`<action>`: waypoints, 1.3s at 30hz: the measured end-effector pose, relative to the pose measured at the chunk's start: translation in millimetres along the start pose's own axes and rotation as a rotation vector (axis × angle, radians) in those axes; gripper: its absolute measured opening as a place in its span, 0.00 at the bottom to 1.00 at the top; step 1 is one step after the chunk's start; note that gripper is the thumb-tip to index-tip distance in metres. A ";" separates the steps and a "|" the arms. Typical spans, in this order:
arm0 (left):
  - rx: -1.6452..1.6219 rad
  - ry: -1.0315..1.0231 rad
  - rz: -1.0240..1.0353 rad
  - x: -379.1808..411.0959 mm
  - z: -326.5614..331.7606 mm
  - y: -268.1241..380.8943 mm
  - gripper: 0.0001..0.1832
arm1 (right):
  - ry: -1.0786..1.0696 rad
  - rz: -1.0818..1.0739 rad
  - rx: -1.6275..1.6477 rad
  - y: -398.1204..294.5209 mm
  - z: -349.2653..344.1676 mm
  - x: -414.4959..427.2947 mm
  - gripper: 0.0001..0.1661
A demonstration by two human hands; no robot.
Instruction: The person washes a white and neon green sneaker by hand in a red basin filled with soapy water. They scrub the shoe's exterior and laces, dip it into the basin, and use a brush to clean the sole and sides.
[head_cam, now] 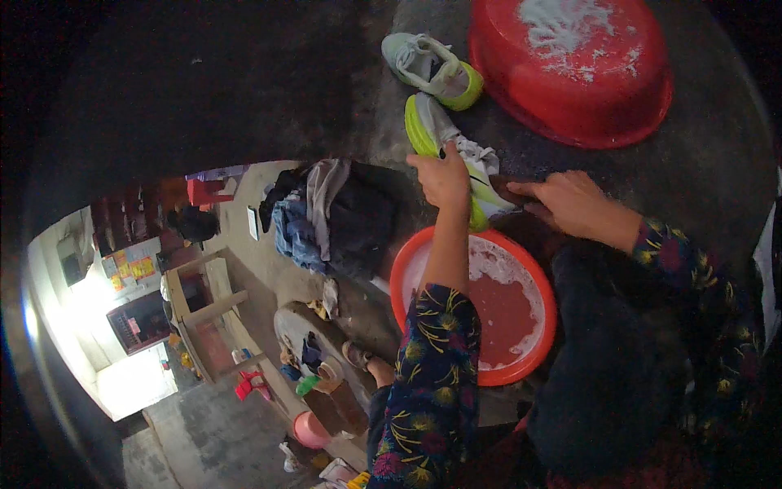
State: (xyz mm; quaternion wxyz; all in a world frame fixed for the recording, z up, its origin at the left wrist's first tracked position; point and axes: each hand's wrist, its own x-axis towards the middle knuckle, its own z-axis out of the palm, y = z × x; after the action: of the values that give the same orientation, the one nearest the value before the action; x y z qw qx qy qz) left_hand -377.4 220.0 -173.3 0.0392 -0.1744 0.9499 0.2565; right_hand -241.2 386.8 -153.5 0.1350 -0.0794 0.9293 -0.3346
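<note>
My left hand grips a white and neon-yellow sneaker around its middle, thumb against the yellow sole. The sneaker is tilted over the far rim of an orange-red basin, which holds cloudy water with foam. My right hand is at the sneaker's near end, index finger stretched along a dark brown tool that touches the shoe; its kind cannot be made out. A second pale sneaker with a yellow heel rests just beyond the first, its opening upward.
An upturned red basin bears white powder on its base. Left of the orange-red basin lies a heap of clothes. Further left are a round slab with small items, a wooden frame and a pink bucket.
</note>
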 end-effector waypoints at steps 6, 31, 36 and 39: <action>0.054 0.053 -0.003 -1.4 -9.3 1.3 0.33 | 0.138 -0.016 -0.072 6.1 39.5 35.6 0.25; 0.070 0.022 0.010 -6.5 -0.6 6.7 0.32 | 0.167 -0.069 -0.071 9.6 35.5 31.5 0.25; 0.083 0.060 -0.029 -4.7 -0.7 2.8 0.33 | 0.083 -0.037 -0.020 16.4 37.1 17.7 0.25; 0.062 0.034 0.010 -2.4 5.6 10.0 0.33 | 0.295 -0.084 -0.075 13.5 35.8 24.8 0.24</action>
State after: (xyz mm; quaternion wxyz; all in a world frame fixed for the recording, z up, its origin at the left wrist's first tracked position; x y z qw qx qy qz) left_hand -378.7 231.6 -173.0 0.0270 -0.1725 0.9588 0.2239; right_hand -254.7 369.7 -193.6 -0.0203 -0.0733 0.9468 -0.3128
